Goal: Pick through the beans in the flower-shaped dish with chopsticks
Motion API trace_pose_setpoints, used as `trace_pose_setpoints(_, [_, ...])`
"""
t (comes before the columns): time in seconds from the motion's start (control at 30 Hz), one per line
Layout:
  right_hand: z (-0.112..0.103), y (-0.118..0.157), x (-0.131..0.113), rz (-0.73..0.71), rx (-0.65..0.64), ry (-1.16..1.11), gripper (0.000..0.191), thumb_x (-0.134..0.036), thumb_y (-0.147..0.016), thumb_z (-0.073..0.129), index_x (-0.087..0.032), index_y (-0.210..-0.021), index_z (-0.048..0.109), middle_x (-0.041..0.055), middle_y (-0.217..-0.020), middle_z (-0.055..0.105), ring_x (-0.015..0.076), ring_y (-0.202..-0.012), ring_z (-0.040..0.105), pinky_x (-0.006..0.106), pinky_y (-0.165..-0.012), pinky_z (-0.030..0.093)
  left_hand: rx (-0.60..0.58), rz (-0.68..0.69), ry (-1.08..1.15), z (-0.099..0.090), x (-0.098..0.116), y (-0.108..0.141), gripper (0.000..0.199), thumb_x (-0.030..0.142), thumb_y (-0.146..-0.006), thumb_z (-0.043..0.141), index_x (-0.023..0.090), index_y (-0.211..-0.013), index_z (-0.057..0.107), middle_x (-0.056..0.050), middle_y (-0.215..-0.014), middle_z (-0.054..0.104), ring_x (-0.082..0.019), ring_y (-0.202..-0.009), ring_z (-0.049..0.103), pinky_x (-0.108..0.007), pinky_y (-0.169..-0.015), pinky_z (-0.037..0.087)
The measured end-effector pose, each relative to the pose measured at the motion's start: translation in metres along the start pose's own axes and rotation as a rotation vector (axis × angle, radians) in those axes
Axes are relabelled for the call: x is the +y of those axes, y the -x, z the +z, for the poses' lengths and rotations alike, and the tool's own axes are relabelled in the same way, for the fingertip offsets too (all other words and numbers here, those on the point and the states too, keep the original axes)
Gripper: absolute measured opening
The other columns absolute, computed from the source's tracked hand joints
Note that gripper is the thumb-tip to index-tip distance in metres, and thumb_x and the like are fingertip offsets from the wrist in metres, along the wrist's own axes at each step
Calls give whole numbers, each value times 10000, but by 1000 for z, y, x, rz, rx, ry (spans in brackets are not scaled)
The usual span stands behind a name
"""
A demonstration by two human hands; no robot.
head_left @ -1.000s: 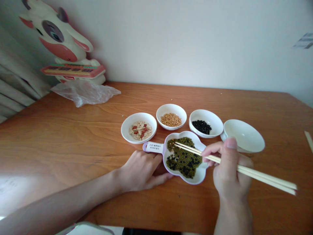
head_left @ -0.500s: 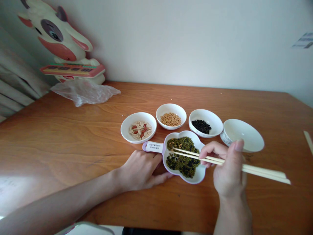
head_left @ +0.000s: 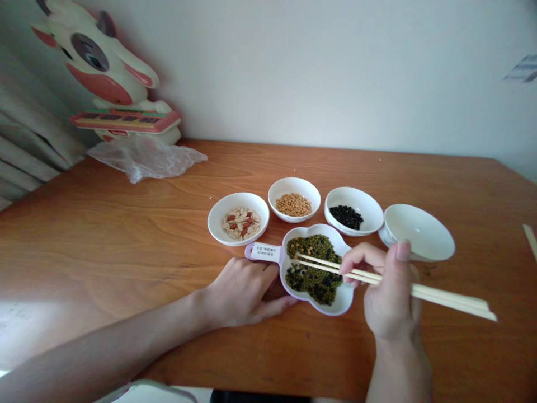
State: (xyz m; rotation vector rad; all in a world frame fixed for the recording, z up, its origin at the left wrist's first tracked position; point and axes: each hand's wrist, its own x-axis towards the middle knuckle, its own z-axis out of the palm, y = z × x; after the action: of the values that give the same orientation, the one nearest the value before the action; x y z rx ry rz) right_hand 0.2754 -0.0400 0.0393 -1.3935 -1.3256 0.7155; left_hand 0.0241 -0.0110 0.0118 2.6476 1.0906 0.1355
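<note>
In the head view my right hand (head_left: 384, 285) is closed around a pair of pale wooden chopsticks (head_left: 440, 296). Their tips are slightly apart inside a white, flower-shaped dish (head_left: 346, 296) with a purple rim and a labelled handle. Green mung beans (head_left: 312, 274) fill most of the dish, mixed with black beans and a few yellow ones near its upper left. My left hand (head_left: 243, 294) holds the dish on its handle side, thumb by the lower rim; its fingers are partly hidden under the handle. I cannot make out a bean between the tips.
Behind the dish stand white bowls: one with peanuts (head_left: 241, 223), one with soybeans (head_left: 293, 205), one with black beans (head_left: 346, 217), and an empty bowl (head_left: 423, 235) at right. A cow-shaped toy keyboard (head_left: 126, 120) and plastic bag (head_left: 146, 159) sit at back left.
My right hand has shifted very slightly left, and the chopsticks' rear ends have dipped a little. The tips stay in the same part of the dish; my left hand keeps still.
</note>
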Motion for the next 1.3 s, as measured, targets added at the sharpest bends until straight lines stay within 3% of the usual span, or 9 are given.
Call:
trace_pose_setpoints(0.37, [2, 2, -3, -15, 66, 28, 850, -691, -1036, 189, -202, -536, 671, 38, -473, 583, 128, -464, 548, 293, -481, 395, 3, -10, 7, -1, 2, -1, 535, 672, -1015, 459, 179, -939, 650, -98, -904, 757, -230, -713, 690, -334, -635, 513])
trace_pose_setpoints(0.67, [2, 0, -1, -25, 9, 12, 859, -700, -1032, 159, -207, -551, 672, 38, -483, 594, 131, -475, 559, 289, -482, 405, 24, 11, 15, 0, 0, -1, 515, 664, -1019, 463, 186, -957, 647, -78, -901, 751, -213, -701, 678, -321, -629, 503])
trace_pose_setpoints(1.1, [7, 4, -12, 16, 136, 32, 855, -692, -1033, 184, -207, -512, 657, 45, -465, 584, 140, -474, 551, 308, -485, 384, 35, 11, -6, -1, 1, -1, 515, 662, -1016, 470, 180, -964, 646, -88, -904, 755, -221, -725, 692, -314, -633, 506])
trace_pose_setpoints(1.3, [-1, 1, -2, -60, 199, -6, 894, -731, -1004, 165, -207, -496, 682, 66, -445, 606, 167, -440, 587, 320, -453, 412, 28, -5, -4, 0, 1, -1, 528, 675, -1012, 463, 181, -951, 640, -88, -888, 751, -214, -685, 672, -312, -595, 496])
